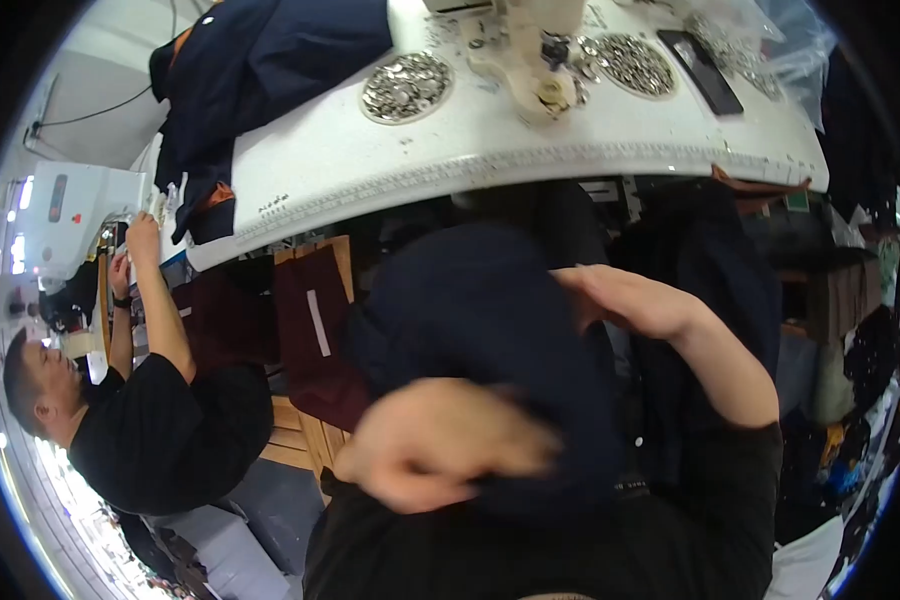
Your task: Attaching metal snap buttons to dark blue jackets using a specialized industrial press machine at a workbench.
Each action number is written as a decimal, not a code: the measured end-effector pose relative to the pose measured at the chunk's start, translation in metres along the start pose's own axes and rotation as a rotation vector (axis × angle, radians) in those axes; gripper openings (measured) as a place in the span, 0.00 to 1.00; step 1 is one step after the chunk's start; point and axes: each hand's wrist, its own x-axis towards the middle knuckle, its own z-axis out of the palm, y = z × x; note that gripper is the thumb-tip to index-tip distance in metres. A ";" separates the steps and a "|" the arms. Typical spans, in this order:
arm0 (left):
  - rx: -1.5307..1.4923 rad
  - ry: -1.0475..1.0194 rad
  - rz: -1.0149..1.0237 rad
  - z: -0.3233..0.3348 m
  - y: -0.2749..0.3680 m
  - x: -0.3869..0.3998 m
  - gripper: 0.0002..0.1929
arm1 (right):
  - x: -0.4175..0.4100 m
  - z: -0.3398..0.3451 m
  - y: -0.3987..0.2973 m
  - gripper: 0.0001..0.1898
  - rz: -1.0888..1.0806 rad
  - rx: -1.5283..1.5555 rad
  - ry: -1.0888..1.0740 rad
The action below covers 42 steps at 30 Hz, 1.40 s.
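Navy fabric (465, 300) lies bunched over my lap, below the edge of the white table. My left hand (450, 442) is blurred and lies over the lower part of this cloth, close to my body; its grip cannot be made out. At the cloth's right side is my right hand (622, 296), with the fingers extended and the fingertips partly hidden at the fabric. Beyond the cloth, a snap-fastening press (547, 82) stands on the table between two round dishes of metal snap parts, one on the left (407, 88) and one on the right (637, 66).
A navy garment (292, 67) with orange parts hangs over the left side of the white table (307, 161). A black phone (700, 71) and plastic bags (791, 52) are at the right. Maroon fabric (311, 330) hangs below; a co-worker (165, 435) sits left at a machine (82, 217).
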 end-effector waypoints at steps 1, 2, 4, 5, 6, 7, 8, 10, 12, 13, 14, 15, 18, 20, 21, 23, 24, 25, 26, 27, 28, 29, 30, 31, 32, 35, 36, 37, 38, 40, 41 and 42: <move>0.029 -0.071 -0.298 0.013 -0.012 0.009 0.07 | 0.004 0.003 0.007 0.30 0.204 0.136 0.132; 0.089 -0.123 -0.430 0.031 -0.033 0.007 0.07 | 0.007 0.011 0.014 0.30 0.223 0.142 0.122; 0.252 -0.214 -0.689 0.048 -0.060 -0.009 0.07 | 0.010 0.017 0.034 0.24 0.002 0.314 0.237; 0.285 -0.297 -0.880 0.052 -0.067 -0.015 0.07 | 0.011 0.015 0.046 0.24 0.025 0.322 0.250; 0.273 -0.297 -0.947 0.049 -0.064 -0.015 0.08 | 0.011 0.005 0.058 0.22 -0.135 0.250 0.264; 0.260 -0.307 -1.014 0.039 -0.055 -0.018 0.10 | 0.008 -0.002 0.066 0.20 -0.297 0.176 0.282; 0.283 -0.254 -0.974 0.027 -0.052 -0.024 0.11 | 0.004 -0.003 0.069 0.19 -0.372 0.222 0.299; 0.336 -0.079 -1.081 0.003 -0.032 -0.034 0.13 | -0.006 -0.003 0.068 0.19 -0.405 0.183 0.354; 0.500 0.254 -1.118 -0.020 -0.015 -0.041 0.14 | -0.011 0.000 0.061 0.20 -0.500 0.106 0.403; 0.624 0.471 -1.006 -0.025 -0.012 -0.043 0.15 | -0.011 0.002 0.057 0.20 -0.497 0.108 0.401; 0.580 0.588 -0.849 -0.028 -0.015 -0.040 0.18 | -0.012 0.004 0.052 0.19 -0.521 0.114 0.379; 0.532 0.707 -0.688 -0.030 -0.016 -0.038 0.21 | -0.011 0.007 0.048 0.19 -0.541 0.117 0.354; 0.292 0.663 -0.669 -0.036 -0.019 -0.016 0.25 | -0.009 0.008 0.040 0.18 -0.517 0.151 0.305; 0.220 0.644 -0.797 -0.034 -0.023 0.003 0.27 | -0.009 0.010 0.034 0.20 -0.491 0.146 0.287; 0.221 0.649 -0.797 -0.034 -0.025 0.007 0.27 | -0.009 0.011 0.031 0.21 -0.470 0.146 0.281; 0.224 0.639 -0.817 -0.037 -0.028 0.009 0.26 | -0.008 0.015 0.026 0.21 -0.470 0.139 0.292; 0.172 0.674 -0.774 -0.038 -0.028 0.009 0.21 | -0.008 0.017 0.022 0.21 -0.474 0.132 0.302; 0.174 0.679 -0.773 -0.041 -0.026 0.008 0.21 | -0.008 0.018 0.020 0.21 -0.472 0.131 0.297; 0.319 0.536 -0.729 -0.045 -0.020 0.007 0.19 | -0.008 0.019 0.018 0.20 -0.497 -0.116 0.339; 0.458 0.388 -0.683 -0.050 -0.018 0.006 0.17 | -0.007 0.017 0.016 0.19 -0.517 -0.361 0.379; 0.644 0.403 -0.612 -0.049 -0.013 0.008 0.12 | -0.008 0.020 0.016 0.17 -0.546 -0.481 0.397; 0.645 0.408 -0.617 -0.048 -0.007 0.008 0.12 | -0.007 0.028 0.014 0.17 -0.581 -0.510 0.482; 0.801 0.338 -0.474 -0.049 -0.001 0.010 0.12 | -0.002 0.018 0.020 0.18 -0.783 -0.713 0.441; 0.957 0.265 -0.329 -0.050 0.003 0.011 0.13 | 0.004 0.008 0.027 0.19 -0.987 -0.914 0.388; 0.915 0.330 -0.172 -0.050 -0.002 0.007 0.11 | 0.002 0.013 0.029 0.24 -1.066 -0.973 0.506; 1.098 0.413 -0.118 -0.045 -0.009 -0.002 0.09 | 0.012 0.010 0.033 0.17 -1.386 -0.971 0.564; 1.098 0.419 -0.120 -0.046 -0.011 -0.003 0.09 | 0.015 0.008 0.033 0.15 -1.439 -1.026 0.598; 1.168 0.422 -0.113 -0.048 -0.015 -0.004 0.09 | 0.016 0.007 0.031 0.15 -1.435 -1.026 0.593; 1.238 0.425 -0.105 -0.049 -0.017 -0.005 0.09 | 0.016 0.006 0.029 0.15 -1.435 -1.086 0.581; 1.272 0.483 -0.067 -0.048 -0.015 -0.005 0.09 | 0.015 0.003 0.027 0.15 -1.434 -1.148 0.567; 1.306 0.537 -0.028 -0.046 -0.013 -0.005 0.09 | 0.015 0.002 0.026 0.16 -1.422 -1.155 0.578; 1.289 0.538 0.046 -0.044 -0.008 -0.005 0.08 | 0.014 0.000 0.026 0.17 -1.412 -1.161 0.595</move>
